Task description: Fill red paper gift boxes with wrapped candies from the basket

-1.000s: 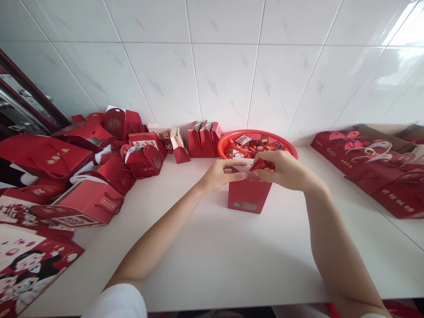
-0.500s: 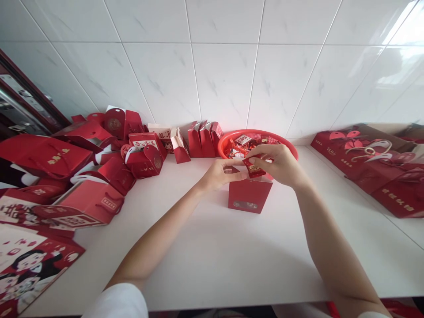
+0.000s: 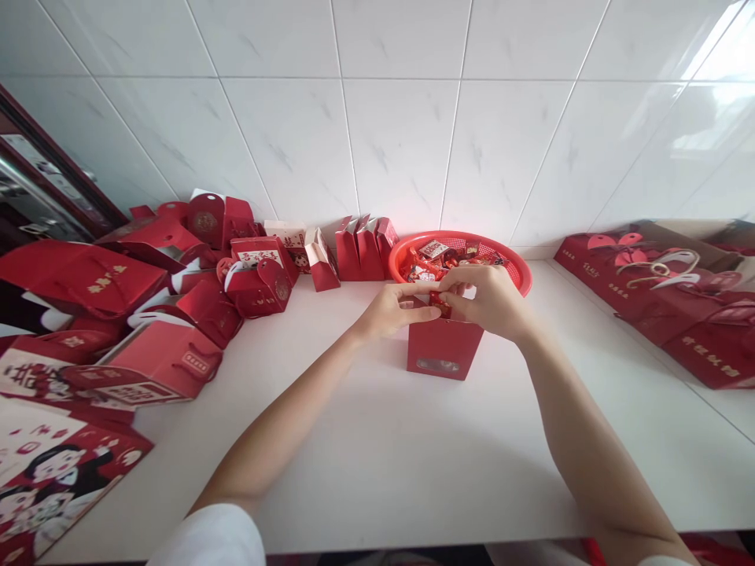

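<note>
A red paper gift box (image 3: 443, 344) stands upright on the white counter (image 3: 377, 464), its top open and a small clear window low on its front. My left hand (image 3: 396, 309) grips the box by its upper left rim, fingers around the edge. Over the opening, my right hand (image 3: 484, 299) pinches a red-wrapped candy (image 3: 440, 303), partly down at the rim between both hands. Just behind the box sits a red plastic basket (image 3: 521, 269), holding wrapped candies (image 3: 433, 253). The inside of the box is hidden by my hands.
Small red boxes (image 3: 361, 250) stand along the tiled wall (image 3: 283, 141). Many red gift boxes (image 3: 177, 358) are heaped at left, with a couple-printed bag (image 3: 59, 472) nearest me. At right lie larger red boxes with ribbons (image 3: 661, 310).
My right hand has moved slightly left and down, bringing the red-wrapped candy into the box's opening. My left hand keeps its place on the rim.
</note>
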`<state>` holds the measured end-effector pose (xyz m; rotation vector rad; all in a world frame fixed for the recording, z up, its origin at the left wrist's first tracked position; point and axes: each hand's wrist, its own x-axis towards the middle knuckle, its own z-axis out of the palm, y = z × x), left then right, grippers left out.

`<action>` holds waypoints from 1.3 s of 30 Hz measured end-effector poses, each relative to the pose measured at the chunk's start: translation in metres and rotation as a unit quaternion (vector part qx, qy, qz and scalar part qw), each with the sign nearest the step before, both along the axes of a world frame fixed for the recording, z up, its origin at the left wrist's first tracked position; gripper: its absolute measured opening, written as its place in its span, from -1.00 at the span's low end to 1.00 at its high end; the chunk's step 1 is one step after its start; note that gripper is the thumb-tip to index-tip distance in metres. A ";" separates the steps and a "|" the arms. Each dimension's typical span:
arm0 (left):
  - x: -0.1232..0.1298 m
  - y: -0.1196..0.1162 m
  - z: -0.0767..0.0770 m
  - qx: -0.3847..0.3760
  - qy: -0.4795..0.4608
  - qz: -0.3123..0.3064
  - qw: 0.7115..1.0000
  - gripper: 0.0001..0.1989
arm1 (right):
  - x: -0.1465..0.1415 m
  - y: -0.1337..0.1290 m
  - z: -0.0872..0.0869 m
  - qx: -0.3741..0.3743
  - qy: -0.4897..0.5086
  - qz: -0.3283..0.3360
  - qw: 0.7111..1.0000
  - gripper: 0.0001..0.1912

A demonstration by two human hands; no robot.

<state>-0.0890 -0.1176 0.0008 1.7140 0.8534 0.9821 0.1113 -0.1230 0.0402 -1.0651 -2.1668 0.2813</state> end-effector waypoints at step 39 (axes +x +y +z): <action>-0.009 0.008 -0.013 0.147 0.046 0.019 0.988 -0.47 | 0.021 -0.020 -0.077 -0.052 0.342 -0.048 0.937 -0.70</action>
